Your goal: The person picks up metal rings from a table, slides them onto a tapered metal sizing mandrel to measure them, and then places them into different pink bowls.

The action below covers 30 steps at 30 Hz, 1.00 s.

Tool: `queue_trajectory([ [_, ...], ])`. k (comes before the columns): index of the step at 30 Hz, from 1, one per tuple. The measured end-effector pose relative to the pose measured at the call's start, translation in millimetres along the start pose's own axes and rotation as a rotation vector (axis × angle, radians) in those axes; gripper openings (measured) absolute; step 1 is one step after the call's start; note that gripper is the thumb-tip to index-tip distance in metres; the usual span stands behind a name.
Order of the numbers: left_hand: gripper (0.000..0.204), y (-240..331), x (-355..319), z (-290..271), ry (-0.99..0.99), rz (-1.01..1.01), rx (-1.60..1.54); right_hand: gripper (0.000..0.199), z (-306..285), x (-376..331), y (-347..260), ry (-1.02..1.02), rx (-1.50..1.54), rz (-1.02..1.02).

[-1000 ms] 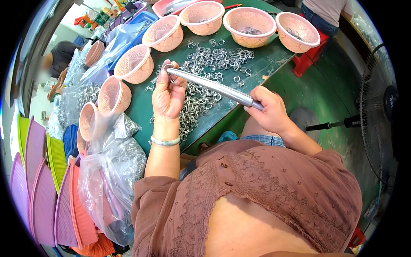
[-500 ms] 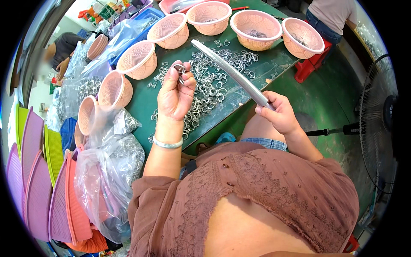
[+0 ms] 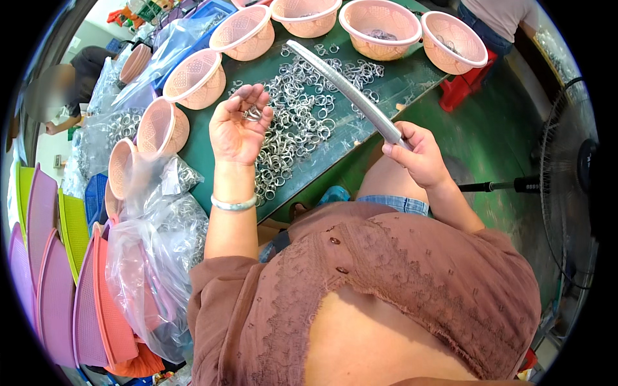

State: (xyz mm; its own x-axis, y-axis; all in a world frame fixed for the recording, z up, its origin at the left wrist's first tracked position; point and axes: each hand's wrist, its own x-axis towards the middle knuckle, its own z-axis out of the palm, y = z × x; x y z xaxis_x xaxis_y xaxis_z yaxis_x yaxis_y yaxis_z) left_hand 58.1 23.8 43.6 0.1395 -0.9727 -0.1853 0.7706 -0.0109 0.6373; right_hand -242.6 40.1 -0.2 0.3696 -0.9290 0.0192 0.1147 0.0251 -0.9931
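Note:
My left hand (image 3: 238, 132) is turned palm up over the pile, its fingers curled around a few silver rings (image 3: 252, 114). A bluish-grey bangle (image 3: 233, 204) circles that wrist. My right hand (image 3: 418, 154) grips the dark handle of a tapered metal ring mandrel (image 3: 344, 90), whose thin end points up and to the left above the table. No ring shows on the mandrel. Below both hands, a heap of silver rings (image 3: 290, 125) spreads across the green table (image 3: 347, 138). The two hands are well apart.
Pink plastic baskets (image 3: 193, 80) curve around the table's far and left edges; some hold rings. Clear bags (image 3: 161, 238) of metal pieces and stacked purple trays (image 3: 55, 302) are at left. A fan (image 3: 570, 174) and red stool (image 3: 465, 87) stand right. Two people are nearby.
My left hand has moved left and tilted open a little, with rings now lying against the curled fingers. The mandrel stays nearly where it was. The view has shifted slightly.

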Motion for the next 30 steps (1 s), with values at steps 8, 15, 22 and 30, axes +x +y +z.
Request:
queue_trajectory([
  [8,0.013,-24.2,21.8,-11.5,-0.001,0.247,1.37,0.014,-2.5,1.1,3.5,0.017,0.016,0.029],
  [15,0.015,-20.2,16.9,-6.0,-0.139,0.261,1.915,0.013,-4.9,1.2,6.1,0.029,-0.001,0.044],
  [22,0.012,-21.3,18.1,-2.5,0.11,0.469,2.035,0.012,-4.8,2.6,8.7,0.034,-0.021,0.028],
  [30,0.019,-56.7,6.8,28.6,-0.506,0.549,2.01,0.013,-2.5,2.3,7.4,0.018,-0.029,0.043],
])
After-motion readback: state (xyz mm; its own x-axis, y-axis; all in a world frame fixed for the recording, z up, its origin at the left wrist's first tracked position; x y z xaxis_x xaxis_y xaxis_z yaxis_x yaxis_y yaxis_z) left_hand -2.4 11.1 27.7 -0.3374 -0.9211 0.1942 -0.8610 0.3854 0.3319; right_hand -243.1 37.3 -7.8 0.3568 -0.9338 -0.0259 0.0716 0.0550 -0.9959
